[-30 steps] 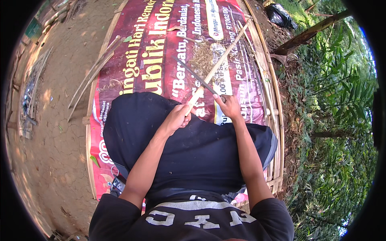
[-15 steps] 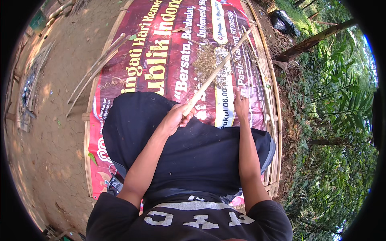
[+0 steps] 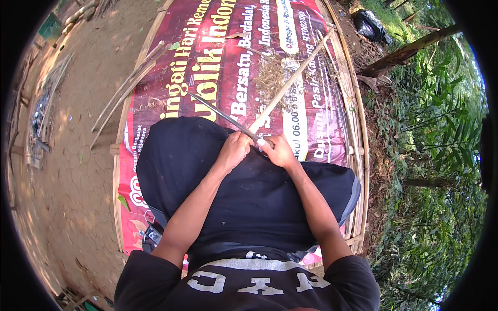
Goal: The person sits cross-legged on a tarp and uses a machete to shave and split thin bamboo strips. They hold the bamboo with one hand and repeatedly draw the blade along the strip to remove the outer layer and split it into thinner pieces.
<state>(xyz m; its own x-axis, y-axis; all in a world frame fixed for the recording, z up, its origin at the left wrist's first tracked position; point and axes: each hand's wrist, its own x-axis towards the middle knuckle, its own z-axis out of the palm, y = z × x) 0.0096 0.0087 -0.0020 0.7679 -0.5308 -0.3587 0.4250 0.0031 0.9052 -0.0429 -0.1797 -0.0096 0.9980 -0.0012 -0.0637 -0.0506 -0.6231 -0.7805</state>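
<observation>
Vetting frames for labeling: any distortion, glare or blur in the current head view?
Head view: fisheye bows the bamboo rail, rim goes black; head view: sun dapples the dirt, bag shines; head view: blade and stick fairly sharp, no obvious motion blur.

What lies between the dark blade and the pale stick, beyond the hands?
In the head view, a loose scatter of shavings lies there on the red banner, nearer the stick than the blade.

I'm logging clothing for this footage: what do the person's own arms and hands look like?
The short sleeves are dark, leaving both forearms bare. The left hand and right hand are ungloved, and no watch or bracelet shows.
</observation>
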